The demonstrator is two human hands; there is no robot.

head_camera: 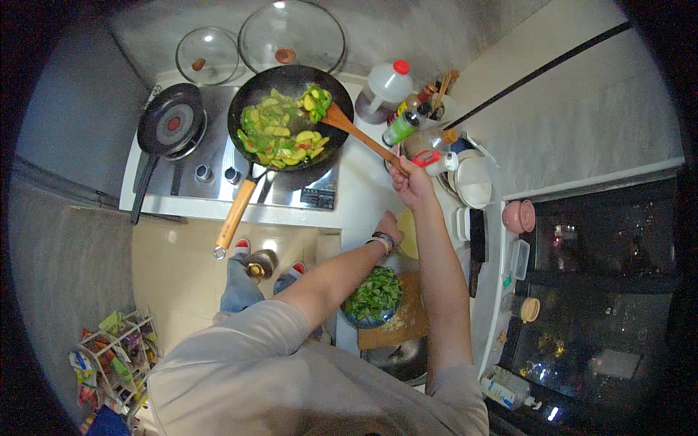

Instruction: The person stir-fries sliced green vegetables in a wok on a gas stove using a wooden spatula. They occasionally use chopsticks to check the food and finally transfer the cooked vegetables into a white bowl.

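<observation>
My right hand [411, 182] grips the handle of a wooden spatula [360, 133]. Its blade reaches over the right side of a black wok [294, 79], with a clump of cooked green slices on or against its tip. More green slices with red bits [278, 131] lie in the wok, which stands on a steel gas stove [218, 155]. The wok's wooden handle [237, 212] points towards me, untouched. My left hand [388, 228] is low over the counter beside a yellow round item [408, 234]; its fingers are partly hidden, and whether it holds anything cannot be told.
A black frying pan [172, 120] sits left of the wok. Glass lids [292, 32] lean behind. Bottles, a large plastic jug [384, 87] and stacked dishes [473, 182] crowd the right. A bowl of chopped greens [373, 297] stands on a wooden cutting board [401, 327] by a sink.
</observation>
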